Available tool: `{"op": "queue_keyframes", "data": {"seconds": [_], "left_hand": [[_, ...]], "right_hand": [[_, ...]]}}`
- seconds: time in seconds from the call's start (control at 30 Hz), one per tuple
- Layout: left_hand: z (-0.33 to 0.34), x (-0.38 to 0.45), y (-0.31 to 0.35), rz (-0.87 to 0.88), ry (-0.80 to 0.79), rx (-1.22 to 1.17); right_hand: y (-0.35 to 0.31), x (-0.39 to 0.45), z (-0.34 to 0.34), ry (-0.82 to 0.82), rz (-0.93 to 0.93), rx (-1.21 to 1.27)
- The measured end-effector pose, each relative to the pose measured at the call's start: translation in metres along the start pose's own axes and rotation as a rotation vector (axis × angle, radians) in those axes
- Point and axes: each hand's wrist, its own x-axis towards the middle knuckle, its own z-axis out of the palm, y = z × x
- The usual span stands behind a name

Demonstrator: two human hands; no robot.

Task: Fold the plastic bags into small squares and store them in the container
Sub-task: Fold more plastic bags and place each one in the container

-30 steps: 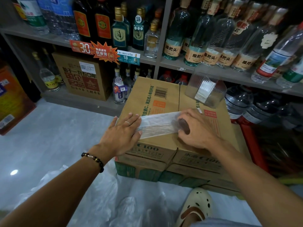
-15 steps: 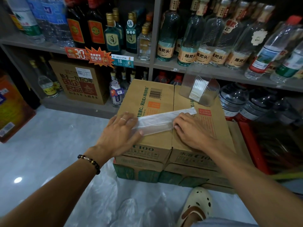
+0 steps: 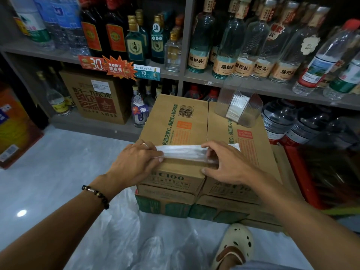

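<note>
Flattened into a long narrow strip, translucent white plastic bag (image 3: pixel 181 152), laid across the near edge of the brown cardboard cartons (image 3: pixel 175 121) serving as a surface, probably for a firm backing to crease against. Pinned at its nine o'clock end by the left hand (image 3: pixel 134 162), palm down, fingers bent over that end, likely to stop the slippery film sliding. Pinched near the three o'clock end by the right hand (image 3: pixel 224 164), fingertips curled on the strip's near edge, thumb against the carton's front face, seemingly ready to turn the end over. At one o'clock on the cartons, clear ribbed plastic container (image 3: pixel 238 107), tipped, with folded white squares inside, close for storing. More loose clear bags (image 3: pixel 136 240) waiting on the floor at six o'clock.
</note>
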Motion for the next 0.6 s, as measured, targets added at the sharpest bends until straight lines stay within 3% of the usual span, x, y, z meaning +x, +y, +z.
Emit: {"op": "queue_keyframes", "data": {"seconds": [0.1, 0.2, 0.43, 0.5, 0.6], "left_hand": [[-0.005, 0.002, -0.002, -0.053, 0.014, -0.127], [-0.005, 0.007, -0.002, -0.231, 0.079, -0.270], [-0.004, 0.019, 0.008, -0.459, 0.075, -0.083], [-0.001, 0.013, 0.010, -0.430, 0.194, -0.009], [0.009, -0.003, 0.012, -0.157, 0.313, 0.086]], "right_hand": [[0.006, 0.009, 0.001, 0.089, 0.058, 0.101], [0.006, 0.019, 0.001, 0.165, 0.134, 0.254], [0.007, 0.040, 0.008, 0.169, 0.220, 0.269], [0.007, 0.041, 0.009, 0.168, 0.220, 0.240], [0.006, 0.041, 0.008, 0.167, 0.220, 0.237]]}}
